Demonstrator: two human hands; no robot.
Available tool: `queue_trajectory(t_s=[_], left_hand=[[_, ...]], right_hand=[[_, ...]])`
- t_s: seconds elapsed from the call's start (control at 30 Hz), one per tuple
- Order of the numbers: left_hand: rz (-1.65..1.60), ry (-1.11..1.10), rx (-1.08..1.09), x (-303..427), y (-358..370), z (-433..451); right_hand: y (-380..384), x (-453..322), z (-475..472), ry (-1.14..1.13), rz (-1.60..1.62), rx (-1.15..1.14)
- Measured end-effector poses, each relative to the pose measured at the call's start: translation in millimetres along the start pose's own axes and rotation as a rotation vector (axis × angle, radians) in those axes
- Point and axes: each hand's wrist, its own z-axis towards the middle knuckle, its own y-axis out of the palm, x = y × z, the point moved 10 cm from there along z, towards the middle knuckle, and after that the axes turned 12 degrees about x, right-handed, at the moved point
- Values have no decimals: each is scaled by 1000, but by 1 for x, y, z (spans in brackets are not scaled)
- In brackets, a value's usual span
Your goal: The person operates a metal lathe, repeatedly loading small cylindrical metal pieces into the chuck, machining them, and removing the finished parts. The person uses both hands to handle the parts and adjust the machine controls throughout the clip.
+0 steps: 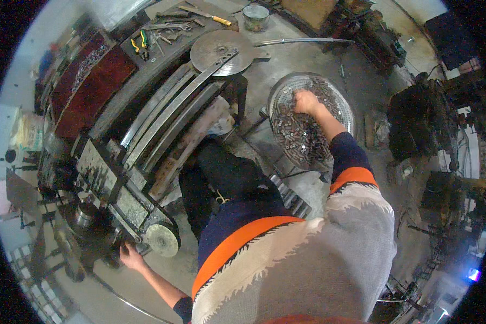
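On the right, my right hand [305, 101] reaches into a round perforated metal basket [276, 87]. Its fingers are bent down among a heap of short metal tubes [297, 139]; their tips are hidden, so I cannot tell whether they grip one. My left hand [131, 256] is low on the left, at the near end of a long metal machine [131, 206]. The fingers there meet a dark part beside a round metal disc [162, 240], and their hold is unclear. A flat bar [182, 107] runs along the machine to a large round plate [220, 52].
Pliers with yellow-green handles [139, 43], wrenches [178, 26] and a yellow-handled file [220, 20] lie on the bench behind. A metal bucket [256, 18] stands beyond the round plate. A metal rod [303, 40] juts out rightward. Dark machinery [413, 117] stands at right.
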Motion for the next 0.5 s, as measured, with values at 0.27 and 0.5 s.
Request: queue_trajectory(t_s=[0.27, 0.5], left_hand=[[-7, 22, 31, 1, 1, 1], [104, 126, 107, -31, 3, 4]], right_hand=[[-28, -28, 3, -152, -118, -61], [6, -29, 25, -100, -120, -176]])
